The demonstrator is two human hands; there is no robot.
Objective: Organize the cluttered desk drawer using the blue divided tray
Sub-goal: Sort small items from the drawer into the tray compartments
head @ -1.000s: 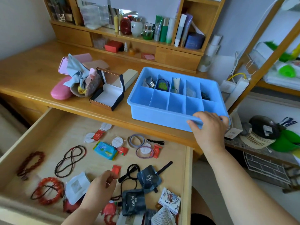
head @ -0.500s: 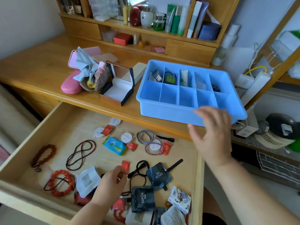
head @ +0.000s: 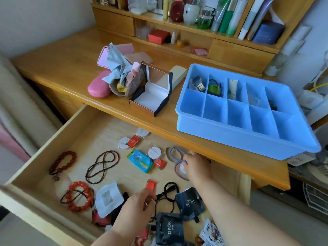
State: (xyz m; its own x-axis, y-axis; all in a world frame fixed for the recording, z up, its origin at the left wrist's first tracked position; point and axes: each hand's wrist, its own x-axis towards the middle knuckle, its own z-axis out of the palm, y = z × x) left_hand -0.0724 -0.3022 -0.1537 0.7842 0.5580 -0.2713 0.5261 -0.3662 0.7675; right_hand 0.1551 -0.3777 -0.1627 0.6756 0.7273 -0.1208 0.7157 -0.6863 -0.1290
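Note:
The blue divided tray [head: 248,139] stands on the desk at the right, with a watch, a green item and a tube in its back compartments. Below it the wooden drawer [head: 53,142] is pulled out and strewn with small things. My right hand [head: 197,167] reaches into the drawer's back right and pinches the purple and grey hair ties [head: 174,152]. At the drawer's front, my left hand [head: 136,205] curls its fingertips on a thin black cord [head: 167,189] beside a red sachet [head: 151,183].
The drawer also holds red bead bracelets [head: 79,196], a dark bead necklace [head: 101,166], a blue wipes packet [head: 140,160], round white pods and black DPOR sachets [head: 190,201]. On the desk lie an open jewellery box [head: 152,96] and a pink case [head: 98,86]. Bottles line the shelf behind.
My right hand left the tray's front edge and came down into the drawer onto the hair ties. My left hand stayed near the red sachet and black cord.

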